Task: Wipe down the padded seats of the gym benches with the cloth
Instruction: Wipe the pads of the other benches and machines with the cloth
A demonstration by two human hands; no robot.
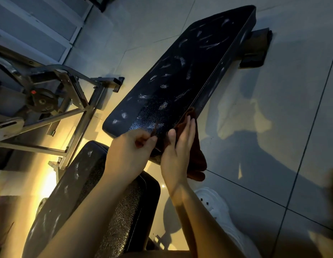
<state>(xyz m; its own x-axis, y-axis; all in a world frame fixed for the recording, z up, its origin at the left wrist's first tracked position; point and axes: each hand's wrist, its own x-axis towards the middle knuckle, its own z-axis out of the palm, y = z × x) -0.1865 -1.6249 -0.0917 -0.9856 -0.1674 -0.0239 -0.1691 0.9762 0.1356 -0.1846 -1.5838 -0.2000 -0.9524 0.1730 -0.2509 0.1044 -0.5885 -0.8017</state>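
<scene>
A long black padded bench pad [188,71] runs away from me, its top streaked with white marks. A dark brown cloth [198,159] hangs over the pad's near right edge and down its side. My right hand [178,149] presses the cloth flat against that edge with straight fingers, thumb on the pad's top. My left hand [132,151] sits at the pad's near end with curled fingers, pinching a corner of the cloth. A second, shorter black seat pad [91,202] lies below my forearms, also marked with white smudges.
A metal bench frame [74,101] with a round adjustment knob stands at left on the tiled floor [273,127]. The bench's foot [255,49] sticks out at the far right. My white shoe [217,211] stands on the floor under my right arm.
</scene>
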